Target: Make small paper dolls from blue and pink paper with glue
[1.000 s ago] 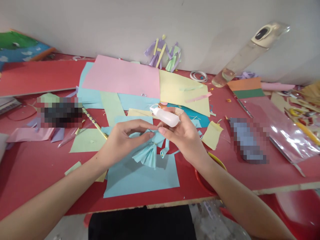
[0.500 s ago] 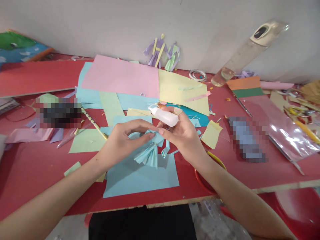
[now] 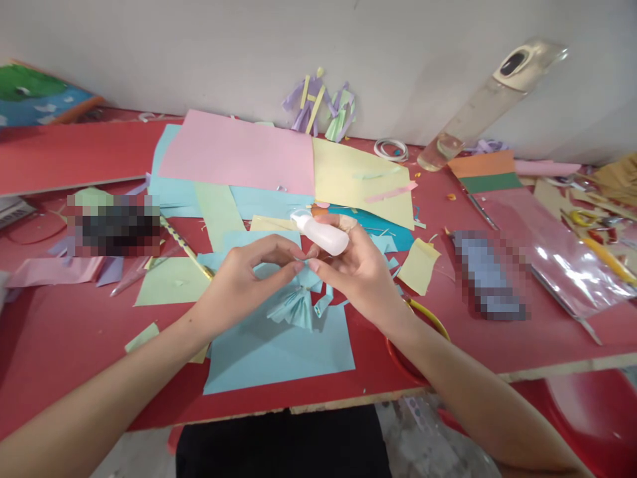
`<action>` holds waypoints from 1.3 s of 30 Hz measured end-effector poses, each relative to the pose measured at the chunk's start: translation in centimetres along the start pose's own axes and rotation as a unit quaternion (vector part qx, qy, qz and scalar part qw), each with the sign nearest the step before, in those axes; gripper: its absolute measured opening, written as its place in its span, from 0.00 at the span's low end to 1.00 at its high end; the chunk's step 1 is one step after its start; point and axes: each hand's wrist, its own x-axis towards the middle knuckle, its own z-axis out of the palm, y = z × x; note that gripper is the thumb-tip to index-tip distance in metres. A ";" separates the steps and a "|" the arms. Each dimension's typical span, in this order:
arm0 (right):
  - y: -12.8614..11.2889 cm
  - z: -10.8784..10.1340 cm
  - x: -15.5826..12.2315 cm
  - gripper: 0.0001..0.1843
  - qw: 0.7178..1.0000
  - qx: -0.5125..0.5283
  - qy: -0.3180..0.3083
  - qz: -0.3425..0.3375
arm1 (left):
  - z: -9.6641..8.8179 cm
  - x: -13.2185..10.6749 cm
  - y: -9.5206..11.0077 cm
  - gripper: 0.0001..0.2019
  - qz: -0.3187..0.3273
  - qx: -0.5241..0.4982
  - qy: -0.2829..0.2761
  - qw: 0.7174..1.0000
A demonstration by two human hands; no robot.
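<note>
Head view: left hand (image 3: 256,269), right hand (image 3: 362,267) pinching blue paper figure (image 3: 294,307); right cradles bottle (image 3: 326,237); far-left lettering (image 3: 20,212) blurred.

- Left hand (image 3: 261,269) pinches the pleated paper (image 3: 292,311) at its far end.
- Right hand (image 3: 358,265) pinches it too, holding a white bottle (image 3: 326,237).
- Blue sheet (image 3: 279,362) beneath, near.
- Pink sheet (image 3: 239,153) far left of the yellow sheet (image 3: 361,162).
- Flask (image 3: 480,109) far right.
</note>
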 end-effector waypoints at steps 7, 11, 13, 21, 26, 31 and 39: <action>0.1 0.0 0.1 0.23 1.000 -0.007 0.004 0.004 | -0.1 0.1 -0.1 0.06 -0.018 0.064 0.010 0.998; 0.1 0.0 0.1 0.23 1.000 -0.007 0.011 0.002 | -0.1 -0.1 0.0 0.06 -0.008 0.092 0.022 0.995; 0.0 0.0 0.2 0.22 1.000 -0.008 0.016 -0.006 | -0.1 -0.2 0.1 0.06 -0.004 0.105 0.038 0.994; -0.1 -0.2 0.1 0.25 1.000 -0.015 0.009 -0.016 | -0.2 -0.1 0.1 0.06 -0.002 0.085 0.071 0.994; -0.2 0.0 -0.1 0.26 1.000 -0.024 0.009 -0.007 | -0.3 0.0 0.2 0.04 -0.004 0.079 0.052 0.996; -0.4 0.1 -0.2 0.25 1.000 -0.025 0.012 -0.007 | -0.2 0.0 0.4 0.05 -0.002 0.049 0.040 0.998; -0.2 0.1 -0.3 0.25 1.000 -0.024 0.010 -0.005 | -0.1 -0.1 0.1 0.08 0.031 0.140 0.049 0.988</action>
